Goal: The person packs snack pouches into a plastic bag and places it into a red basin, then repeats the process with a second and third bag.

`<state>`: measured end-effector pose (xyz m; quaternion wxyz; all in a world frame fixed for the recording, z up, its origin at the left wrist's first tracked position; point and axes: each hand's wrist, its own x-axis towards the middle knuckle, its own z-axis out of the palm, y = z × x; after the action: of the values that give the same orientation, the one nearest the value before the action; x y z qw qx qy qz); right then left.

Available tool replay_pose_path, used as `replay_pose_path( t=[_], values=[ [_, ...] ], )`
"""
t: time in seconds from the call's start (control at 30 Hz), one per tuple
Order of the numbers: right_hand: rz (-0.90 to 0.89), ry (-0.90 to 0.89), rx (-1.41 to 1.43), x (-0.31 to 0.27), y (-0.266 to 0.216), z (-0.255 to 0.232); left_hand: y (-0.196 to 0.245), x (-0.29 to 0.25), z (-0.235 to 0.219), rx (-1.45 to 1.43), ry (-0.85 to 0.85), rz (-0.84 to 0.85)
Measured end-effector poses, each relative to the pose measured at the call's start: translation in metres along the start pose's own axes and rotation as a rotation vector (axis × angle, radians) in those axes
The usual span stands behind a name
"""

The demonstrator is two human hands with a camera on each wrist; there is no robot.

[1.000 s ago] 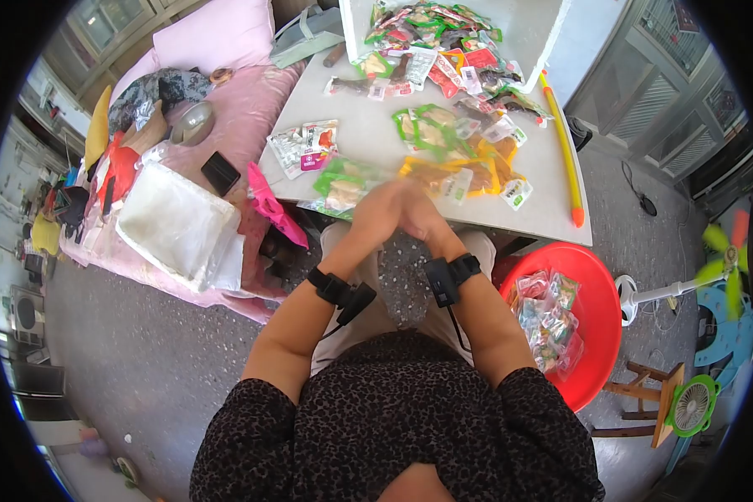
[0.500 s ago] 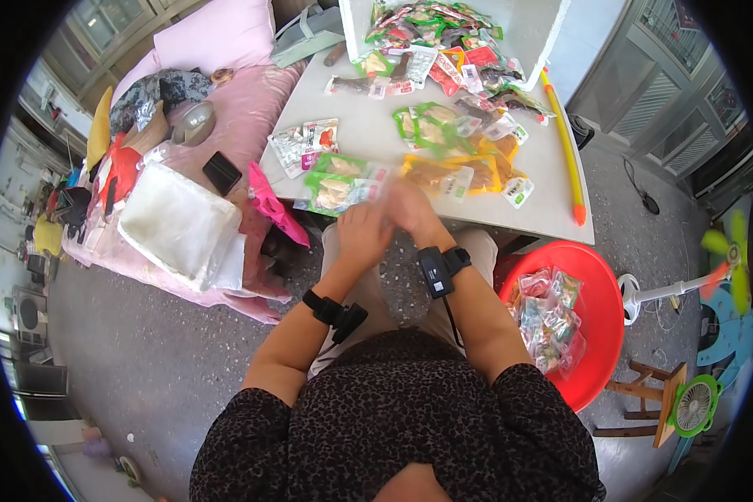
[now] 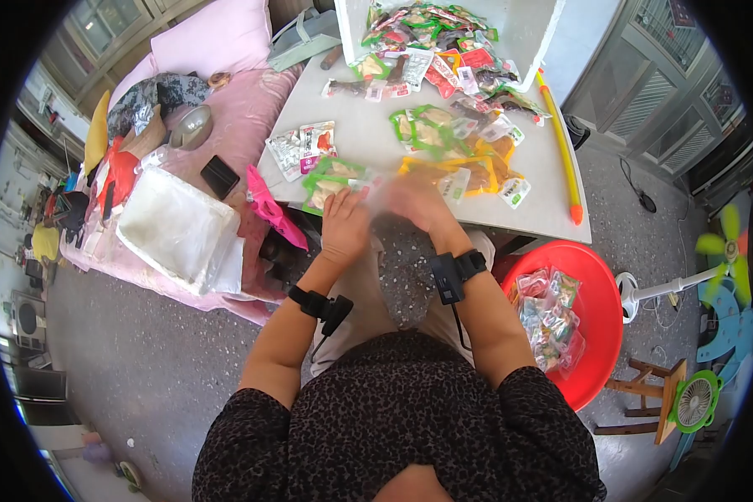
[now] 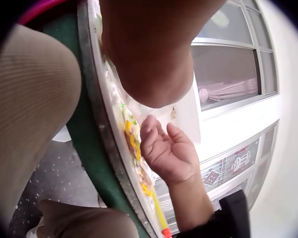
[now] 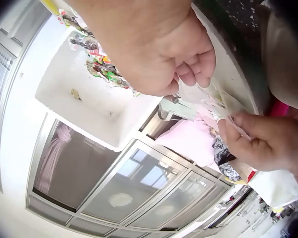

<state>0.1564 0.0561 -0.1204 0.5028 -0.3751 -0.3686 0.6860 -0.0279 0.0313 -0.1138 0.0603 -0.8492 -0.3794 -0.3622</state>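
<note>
Between the hands, at the table's near edge, stretches a translucent plastic packet point(image 5: 213, 101), blurred in the head view. My left hand point(image 3: 345, 227) pinches its one side between thumb and fingers, as the right wrist view shows. My right hand point(image 3: 417, 202), blurred, has its fingers curled at the packet's other side; the left wrist view shows that hand point(image 4: 170, 154) palm inward. Green packets point(image 3: 330, 174) lie just beyond my left fingers. Orange packets point(image 3: 479, 173) are beyond and right of my right hand, with more green packets point(image 3: 431, 130) behind.
A white foam box point(image 3: 552, 38) full of packets stands at the back. Silver-and-red packets point(image 3: 316, 138) lie left. A yellow tube point(image 3: 564, 151) runs along the table's right edge. Below right is a red basin point(image 3: 598, 335) with packets; a pink-covered bed point(image 3: 247, 109) is left.
My left hand has moved left and slightly forward, away from my right hand, which stays near the table edge. The green packets near it have shifted slightly and are partly covered by its fingers.
</note>
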Motion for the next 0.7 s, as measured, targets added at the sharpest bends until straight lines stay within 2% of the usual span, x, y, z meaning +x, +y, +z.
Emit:
replay_pose_path(
  t=[0.07,0.13,0.17,0.2,0.23,0.33,0.43,0.47,0.53,0.63,0.7],
  values=[
    [-0.024,0.108,-0.007,-0.016,-0.023,0.005,0.001,0.016,-0.022,-0.035,0.057,0.007],
    [-0.068,0.215,-0.057,-0.029,-0.044,0.009,-0.003,0.027,-0.036,-0.277,0.155,-0.059],
    [-0.165,0.164,-0.1,-0.031,-0.046,0.006,-0.004,0.032,-0.043,-0.398,0.205,-0.091],
    [-0.262,0.114,-0.143,-0.032,-0.049,0.002,-0.001,0.039,-0.056,-0.434,0.185,-0.129],
    [-0.36,0.065,-0.185,-0.033,-0.052,-0.001,0.001,0.044,-0.066,-0.606,0.126,-0.26],
    [-0.406,0.003,-0.245,-0.045,-0.069,0.006,0.003,0.051,-0.084,-1.094,-0.025,-0.636],
    [-0.386,-0.04,-0.234,-0.074,-0.087,0.028,0.022,0.053,-0.095,-1.591,-0.102,-0.843],
    [-0.328,-0.071,-0.254,-0.079,-0.088,0.028,0.029,0.052,-0.097,-1.628,-0.111,-0.882],
    [-0.211,-0.13,-0.293,-0.087,-0.088,0.026,0.032,0.043,-0.09,-1.732,-0.159,-0.847],
    [-0.296,-0.114,-0.448,-0.101,-0.087,0.019,0.037,0.036,-0.085,-1.732,-0.195,-0.82],
    [-0.275,-0.133,-0.439,-0.118,-0.09,0.021,0.046,0.034,-0.089,-1.687,-0.206,-0.829]
  ],
)
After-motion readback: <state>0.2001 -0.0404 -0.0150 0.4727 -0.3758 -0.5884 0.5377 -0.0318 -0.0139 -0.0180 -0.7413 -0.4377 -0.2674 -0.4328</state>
